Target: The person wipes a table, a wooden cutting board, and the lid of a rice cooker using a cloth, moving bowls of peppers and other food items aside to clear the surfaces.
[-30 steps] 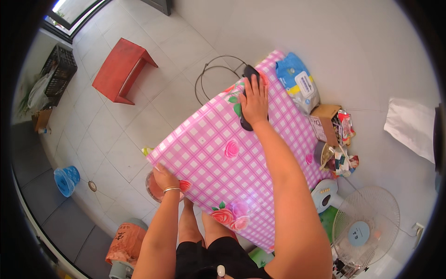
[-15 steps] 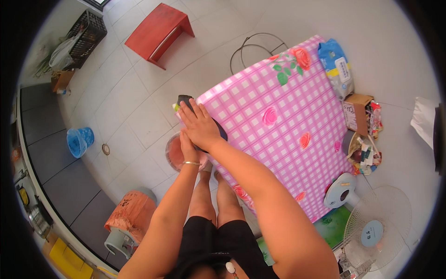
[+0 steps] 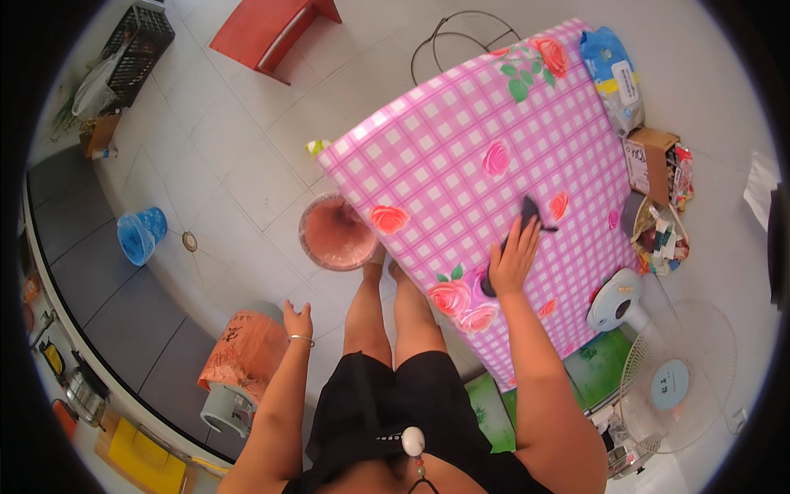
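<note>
Black cloth (image 3: 530, 212) (rumpled) lies under the right hand (image 3: 514, 258).

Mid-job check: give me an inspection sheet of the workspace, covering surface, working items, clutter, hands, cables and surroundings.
Surface: pink-and-white checked tablecloth with printed roses.
Job's things: dark cloth bunched on the tablecloth.
Clutter: blue-and-white bag, open cardboard box and container of packets along the table's right side; fan at the near right.
Hands: right hand spread flat over the dark cloth; left hand empty, fingers open, away from the table.
Cables: nothing seen for certain.
Surroundings: reddish bin by the table's left edge; red stool, blue bin and black crate on the tiled floor.
</note>
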Available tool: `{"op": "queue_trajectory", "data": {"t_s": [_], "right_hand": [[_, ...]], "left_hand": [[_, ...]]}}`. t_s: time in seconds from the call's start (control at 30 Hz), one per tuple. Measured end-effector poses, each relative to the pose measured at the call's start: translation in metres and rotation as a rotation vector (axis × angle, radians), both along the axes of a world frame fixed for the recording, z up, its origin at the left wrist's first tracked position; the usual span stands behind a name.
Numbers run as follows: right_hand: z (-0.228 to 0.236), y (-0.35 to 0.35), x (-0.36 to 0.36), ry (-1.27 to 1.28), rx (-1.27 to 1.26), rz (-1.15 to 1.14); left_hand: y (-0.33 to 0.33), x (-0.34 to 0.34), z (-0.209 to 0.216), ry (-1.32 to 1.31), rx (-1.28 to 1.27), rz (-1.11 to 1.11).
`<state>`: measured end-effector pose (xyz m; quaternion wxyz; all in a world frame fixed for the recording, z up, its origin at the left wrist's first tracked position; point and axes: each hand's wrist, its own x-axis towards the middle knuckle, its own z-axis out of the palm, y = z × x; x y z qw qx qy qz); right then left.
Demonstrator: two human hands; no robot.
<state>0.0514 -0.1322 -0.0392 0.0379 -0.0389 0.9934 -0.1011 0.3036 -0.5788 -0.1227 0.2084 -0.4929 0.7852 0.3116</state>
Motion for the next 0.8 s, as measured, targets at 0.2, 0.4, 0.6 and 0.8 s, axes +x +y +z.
{"op": "queue_trajectory", "data": {"t_s": [0.2,0.4,0.6,0.8], "right_hand": [[-0.009,-0.137,-0.098,0.163,-0.192,-0.038],[-0.015,-0.283,-0.108,0.05,-0.317,0.177],[-0.032,-0.222,-0.031,0.203,-0.134,0.116],[-0.027,-0.097,0.113,0.147,-0.203,-0.014]], "left_hand": [[0.023,-0.025,-0.018,0.062,0.198,-0.014],[0.055,-0.034,-0.025,0.038,0.472,0.072],[0.055,-0.041,0.002,0.005,0.535,0.103],[0.031,-0.013,-0.006,-0.089,0.424,0.005]]}}
